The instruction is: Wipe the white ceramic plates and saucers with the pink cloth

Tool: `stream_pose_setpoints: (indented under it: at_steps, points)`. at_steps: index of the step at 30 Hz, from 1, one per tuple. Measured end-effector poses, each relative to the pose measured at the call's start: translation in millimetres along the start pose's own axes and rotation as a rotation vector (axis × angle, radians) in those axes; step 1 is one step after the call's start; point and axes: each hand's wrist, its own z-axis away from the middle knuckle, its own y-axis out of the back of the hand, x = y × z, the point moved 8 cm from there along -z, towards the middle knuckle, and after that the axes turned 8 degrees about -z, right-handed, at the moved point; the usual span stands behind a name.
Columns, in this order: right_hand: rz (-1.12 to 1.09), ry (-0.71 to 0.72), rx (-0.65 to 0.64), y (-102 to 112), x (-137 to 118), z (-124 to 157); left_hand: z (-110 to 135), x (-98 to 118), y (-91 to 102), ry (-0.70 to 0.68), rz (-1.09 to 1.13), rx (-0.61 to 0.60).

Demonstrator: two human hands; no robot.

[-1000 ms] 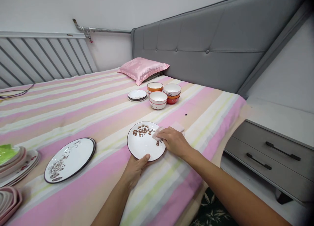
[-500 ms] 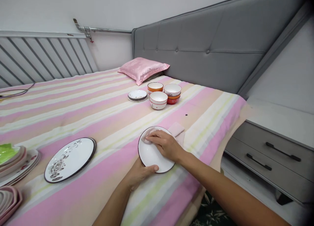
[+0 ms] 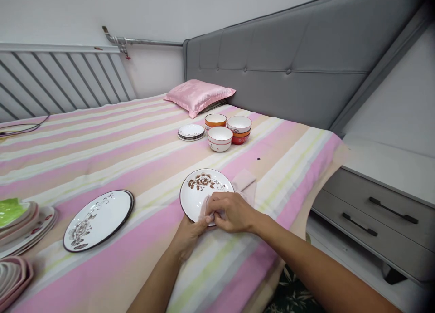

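Observation:
A small white plate [image 3: 195, 198] with a dark rim and brown flowers is tilted above the striped bed. My left hand [image 3: 192, 233] grips its near edge, thumb on top and the other fingers hidden beneath. My right hand [image 3: 231, 211] is closed on a pale pink cloth [image 3: 204, 209] and presses it against the plate's near right part. Behind the right hand, a folded pale pink cloth [image 3: 245, 181] lies on the bed; whether it joins the cloth in my hand I cannot tell. A larger oval plate [image 3: 102, 220] with grey-brown flowers lies to the left, over another dark-rimmed one.
Stacked bowls [image 3: 220, 139] and small plates [image 3: 190, 131] stand further back on the bedspread [image 3: 146, 168], before a pink pillow [image 3: 199, 96]. At the left edge are stacked dishes [image 3: 44, 222] and pink dishes [image 3: 25, 281]. A nightstand [image 3: 390, 204] is at right.
The plate's flower pattern, covered before, now shows at its far side. My right hand has moved with the cloth from the plate's upper middle down to its near edge.

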Motion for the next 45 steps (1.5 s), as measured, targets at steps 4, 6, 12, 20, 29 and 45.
stream_pose_setpoints:
  at_steps: [4,6,12,20,29,45]
  points:
    - [0.06,-0.08,0.037,9.2,13.6,1.7,-1.0,-0.1,8.3,0.003,0.034,0.048]
    - [0.114,-0.136,0.088,16.0,22.5,3.1,-1.8,-2.7,11.2,0.021,0.038,0.053]
    - [0.305,-0.248,0.298,34.1,38.5,6.6,-1.2,-6.6,15.0,0.025,-0.047,0.083]
    - [0.193,-0.102,0.449,35.0,30.9,4.3,5.0,-2.6,-8.6,0.01,-0.211,-0.157]
    - [0.085,0.194,0.261,9.5,-5.8,-3.3,5.3,-0.6,-13.8,-0.028,-0.23,-0.226]
    - [0.395,-0.16,0.293,30.5,19.0,-5.7,7.6,-8.4,-14.0,0.005,-0.314,-0.338]
